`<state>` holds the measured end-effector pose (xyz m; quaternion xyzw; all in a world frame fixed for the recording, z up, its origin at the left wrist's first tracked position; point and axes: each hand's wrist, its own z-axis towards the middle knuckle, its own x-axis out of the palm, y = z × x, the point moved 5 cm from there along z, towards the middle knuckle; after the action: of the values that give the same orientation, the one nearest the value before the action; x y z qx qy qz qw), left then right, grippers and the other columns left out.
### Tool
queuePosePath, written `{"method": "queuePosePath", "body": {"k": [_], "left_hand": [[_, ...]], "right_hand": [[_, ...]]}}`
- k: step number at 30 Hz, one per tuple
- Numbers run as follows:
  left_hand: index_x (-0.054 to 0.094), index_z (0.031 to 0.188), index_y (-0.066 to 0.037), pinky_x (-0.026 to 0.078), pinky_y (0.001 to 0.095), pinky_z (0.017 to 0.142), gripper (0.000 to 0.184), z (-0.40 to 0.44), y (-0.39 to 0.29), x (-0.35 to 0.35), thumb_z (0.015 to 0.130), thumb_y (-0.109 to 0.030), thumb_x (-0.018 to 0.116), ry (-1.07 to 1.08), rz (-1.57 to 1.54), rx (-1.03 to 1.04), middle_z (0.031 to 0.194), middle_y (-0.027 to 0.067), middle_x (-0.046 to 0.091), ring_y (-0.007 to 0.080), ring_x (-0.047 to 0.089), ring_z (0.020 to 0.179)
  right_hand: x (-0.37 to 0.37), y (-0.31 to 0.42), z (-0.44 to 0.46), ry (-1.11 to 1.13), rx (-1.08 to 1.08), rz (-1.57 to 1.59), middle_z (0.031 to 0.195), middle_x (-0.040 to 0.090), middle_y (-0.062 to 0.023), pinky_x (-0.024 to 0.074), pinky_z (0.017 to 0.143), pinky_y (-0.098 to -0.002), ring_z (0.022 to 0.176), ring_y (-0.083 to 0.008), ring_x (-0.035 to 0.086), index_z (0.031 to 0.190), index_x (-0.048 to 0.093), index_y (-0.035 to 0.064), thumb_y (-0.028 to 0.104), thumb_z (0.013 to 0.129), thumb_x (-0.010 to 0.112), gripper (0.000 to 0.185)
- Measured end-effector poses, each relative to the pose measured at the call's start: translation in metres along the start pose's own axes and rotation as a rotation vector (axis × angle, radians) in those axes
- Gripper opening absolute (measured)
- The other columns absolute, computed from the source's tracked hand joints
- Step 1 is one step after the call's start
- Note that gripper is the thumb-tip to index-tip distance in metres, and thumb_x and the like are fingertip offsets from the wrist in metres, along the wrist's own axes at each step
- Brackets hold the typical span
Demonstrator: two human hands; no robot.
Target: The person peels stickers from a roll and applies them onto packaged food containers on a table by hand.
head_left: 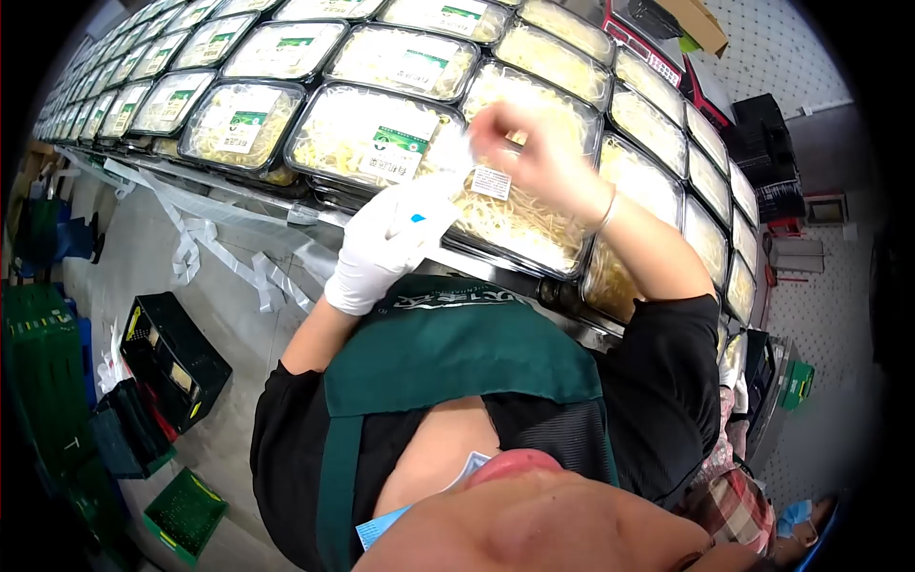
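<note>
My left hand [393, 234], in a white glove with a small blue spot, is closed, its fingers bunched over the front edge of the packed trays. My bare right hand [538, 157] is curled closed, with a band at the wrist. Something blurred and white [461, 157] lies between the two hands; whether it is the glove's tip or another thing I cannot tell. Below the right hand, a small printed white label [491, 183] shows against a tray of bean sprouts [519, 224]. Beside the left hand sits a sprout tray with a green-and-white label [398, 146].
Rows of lidded sprout trays [286, 50] cover the surface ahead. On the floor at left are a black crate [176, 357], a green crate [186, 515] and loose white strapping [224, 250]. Another person's plaid sleeve [734, 510] shows at lower right.
</note>
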<state>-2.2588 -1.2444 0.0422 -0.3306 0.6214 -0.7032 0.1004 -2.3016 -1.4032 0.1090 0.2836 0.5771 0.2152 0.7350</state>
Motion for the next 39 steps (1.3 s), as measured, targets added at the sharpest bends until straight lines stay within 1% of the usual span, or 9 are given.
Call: {"method": "queuePosePath", "body": {"k": [3, 6, 12, 14, 16, 20, 22, 29, 39], "left_hand": [[0.052, 0.104, 0.005, 0.042, 0.0185, 0.06, 0.025, 0.0, 0.003, -0.01, 0.079, 0.003, 0.053, 0.008, 0.327, 0.4, 0.093, 0.0072, 0.059, 0.0051, 0.051, 0.07], [0.051, 0.104, 0.005, 0.043, 0.0187, 0.061, 0.024, -0.006, 0.007, -0.014, 0.08, 0.004, 0.051, 0.053, -0.094, -0.003, 0.091, 0.0096, 0.06, 0.0063, 0.052, 0.067], [0.049, 0.101, 0.007, 0.048, 0.025, 0.071, 0.021, -0.005, -0.013, -0.019, 0.08, 0.004, 0.048, 0.045, -0.304, 0.012, 0.094, 0.015, 0.059, 0.0167, 0.06, 0.08], [0.049, 0.102, 0.007, 0.047, 0.0256, 0.073, 0.024, -0.002, -0.011, -0.03, 0.079, 0.004, 0.048, -0.098, -0.218, 0.123, 0.092, 0.0127, 0.059, 0.0157, 0.059, 0.08], [0.053, 0.096, 0.006, 0.046, 0.0247, 0.07, 0.017, 0.0, 0.005, -0.037, 0.08, 0.002, 0.049, -0.148, -0.134, 0.102, 0.088, 0.0104, 0.06, 0.0136, 0.058, 0.075], [0.057, 0.086, 0.003, 0.045, 0.0217, 0.054, 0.009, 0.007, 0.0, -0.039, 0.082, -0.002, 0.051, -0.173, 0.137, 0.364, 0.071, 0.0065, 0.06, 0.0096, 0.056, 0.06], [0.056, 0.085, 0.003, 0.044, 0.0218, 0.051, 0.012, 0.012, 0.001, -0.034, 0.084, -0.006, 0.049, -0.147, -0.265, 0.183, 0.073, 0.0077, 0.06, 0.0096, 0.054, 0.055], [0.06, 0.096, -0.001, 0.044, 0.0263, 0.073, 0.019, 0.018, -0.018, -0.036, 0.08, -0.002, 0.05, 0.159, 0.542, 0.271, 0.089, 0.0075, 0.06, 0.0146, 0.056, 0.084], [0.053, 0.096, 0.001, 0.045, 0.0226, 0.072, 0.015, 0.021, -0.008, -0.062, 0.083, -0.005, 0.051, -0.231, -0.18, 0.076, 0.091, 0.0067, 0.059, 0.0109, 0.057, 0.082]], "right_hand": [[-0.046, -0.069, 0.044, -0.095, 0.052, -0.252, 0.074, 0.056, -0.0069, 0.0443, 0.062, -0.0256, 0.071, -0.0136, 0.056, 0.098, 0.051, 0.0011, 0.012, 0.08, 0.056, 0.022], [-0.027, -0.111, 0.056, 0.0, 0.078, -0.579, 0.079, 0.057, -0.0151, 0.0446, 0.073, -0.0333, 0.077, -0.0253, 0.057, 0.102, 0.05, 0.0028, 0.021, 0.081, 0.052, 0.027], [-0.046, -0.119, 0.037, -0.064, 0.202, -1.062, 0.102, 0.056, -0.0131, 0.0391, 0.087, -0.0342, 0.102, -0.0227, 0.05, 0.103, 0.052, 0.0032, 0.038, 0.084, 0.046, 0.04], [-0.029, -0.104, 0.026, 0.035, 0.458, -0.274, 0.095, 0.058, -0.0136, 0.0427, 0.082, -0.032, 0.093, -0.021, 0.055, 0.104, 0.052, 0.0028, 0.035, 0.082, 0.051, 0.039], [0.011, -0.03, 0.012, 0.224, 0.205, 0.217, 0.087, 0.059, -0.0124, 0.0452, 0.076, -0.0295, 0.082, -0.019, 0.057, 0.102, 0.052, 0.0015, 0.029, 0.08, 0.058, 0.036], [0.052, 0.034, -0.013, 0.156, -0.046, 0.4, 0.082, 0.059, -0.0046, 0.0439, 0.07, -0.0254, 0.073, -0.0121, 0.055, 0.089, 0.058, 0.0029, 0.009, 0.071, 0.068, 0.021], [0.041, 0.025, -0.004, 0.0, -0.099, 0.323, 0.077, 0.06, -0.0026, 0.0436, 0.067, -0.0231, 0.073, -0.0087, 0.054, 0.08, 0.06, 0.0015, 0.009, 0.074, 0.065, 0.01], [-0.004, -0.059, 0.045, -0.008, 0.292, 0.455, 0.073, 0.056, 0.0032, 0.0378, 0.072, -0.0191, 0.072, -0.0044, 0.049, 0.079, 0.059, 0.0044, 0.017, 0.081, 0.057, 0.013], [0.021, -0.003, 0.036, 0.206, 0.203, 0.56, 0.071, 0.054, 0.0038, 0.0385, 0.062, -0.0184, 0.066, -0.0025, 0.046, 0.08, 0.057, 0.0031, 0.023, 0.081, 0.059, 0.02]]}}
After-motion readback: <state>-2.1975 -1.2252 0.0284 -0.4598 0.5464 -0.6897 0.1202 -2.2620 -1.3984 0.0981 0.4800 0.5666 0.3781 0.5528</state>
